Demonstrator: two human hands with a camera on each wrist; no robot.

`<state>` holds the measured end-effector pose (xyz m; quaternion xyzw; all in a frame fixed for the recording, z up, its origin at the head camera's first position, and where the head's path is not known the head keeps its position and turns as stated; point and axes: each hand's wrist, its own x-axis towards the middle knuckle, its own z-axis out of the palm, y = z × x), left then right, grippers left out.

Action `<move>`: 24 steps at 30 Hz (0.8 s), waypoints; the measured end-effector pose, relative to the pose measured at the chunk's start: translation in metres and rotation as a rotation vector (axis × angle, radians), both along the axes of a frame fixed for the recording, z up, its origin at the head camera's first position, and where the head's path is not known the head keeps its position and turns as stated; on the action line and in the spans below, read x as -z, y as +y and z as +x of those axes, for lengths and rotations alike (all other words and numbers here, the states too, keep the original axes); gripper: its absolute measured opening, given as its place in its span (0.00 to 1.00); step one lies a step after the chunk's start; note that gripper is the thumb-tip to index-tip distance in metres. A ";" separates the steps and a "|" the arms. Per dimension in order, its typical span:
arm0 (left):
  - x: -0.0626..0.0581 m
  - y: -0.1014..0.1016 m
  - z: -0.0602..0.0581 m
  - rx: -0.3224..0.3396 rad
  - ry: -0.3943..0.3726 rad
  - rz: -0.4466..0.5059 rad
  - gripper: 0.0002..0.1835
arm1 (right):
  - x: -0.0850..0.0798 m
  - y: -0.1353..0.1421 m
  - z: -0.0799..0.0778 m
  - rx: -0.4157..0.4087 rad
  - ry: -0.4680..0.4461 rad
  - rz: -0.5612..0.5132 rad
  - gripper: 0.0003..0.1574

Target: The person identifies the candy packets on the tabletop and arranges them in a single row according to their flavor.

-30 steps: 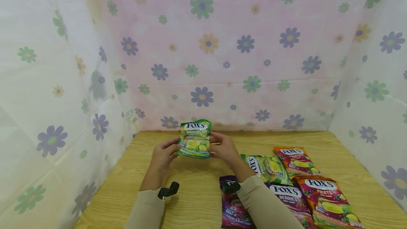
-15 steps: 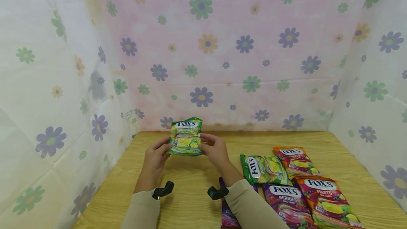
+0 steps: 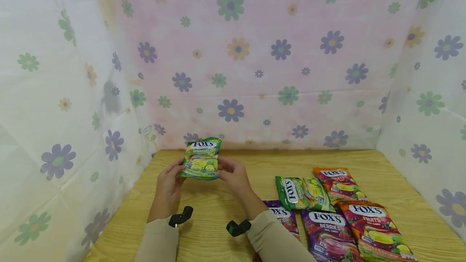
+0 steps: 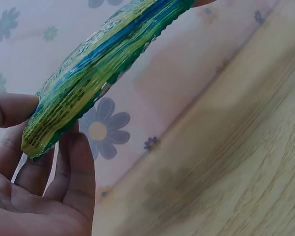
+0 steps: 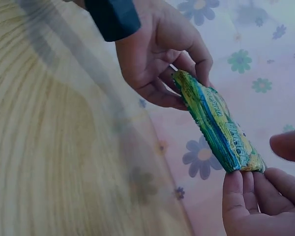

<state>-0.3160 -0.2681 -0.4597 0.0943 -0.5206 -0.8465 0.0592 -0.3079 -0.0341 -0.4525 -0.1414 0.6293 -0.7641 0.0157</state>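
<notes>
A green and yellow FOX'S Spring Tea candy bag point(image 3: 201, 159) is held upright above the left half of the table, front facing me. My left hand point(image 3: 168, 181) pinches its left edge. In the left wrist view, that hand's thumb point(image 4: 14, 109) lies on one face of the bag point(image 4: 88, 73), with fingers behind. My right hand point(image 3: 233, 177) holds the opposite edge. In the right wrist view, the fingers point(image 5: 258, 189) of that hand are bent against the bag's edge while its thumb point(image 5: 289, 145) stands a little off the surface.
On the wooden table point(image 3: 214, 229) at right lie another Spring Tea bag point(image 3: 303, 193), an orange Fruits bag point(image 3: 338, 185), a larger Fruits bag point(image 3: 375, 231) and a purple Berries bag point(image 3: 331, 235). Another purple bag point(image 3: 285, 215) is partly behind the right sleeve. Flowered cloth point(image 3: 255, 51) encloses the table.
Both hands have carried the Spring Tea bag leftward above the table. With the right arm shifted left, more of the purple bag beside it shows. The other bags have stayed put.
</notes>
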 end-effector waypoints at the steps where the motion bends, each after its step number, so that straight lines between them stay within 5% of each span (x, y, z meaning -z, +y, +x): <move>1: 0.001 -0.002 0.000 0.005 -0.001 0.021 0.23 | 0.002 -0.002 0.001 -0.008 0.011 0.006 0.30; 11: 0.009 -0.022 0.003 0.001 -0.043 0.146 0.25 | 0.019 -0.011 0.003 -0.185 0.041 0.008 0.41; 19: 0.012 -0.032 0.005 -0.045 -0.066 -0.011 0.24 | 0.032 -0.015 -0.001 -0.301 -0.034 -0.093 0.44; 24: 0.015 -0.035 0.009 -0.058 -0.111 -0.024 0.24 | 0.036 -0.017 0.002 -0.326 -0.083 -0.136 0.46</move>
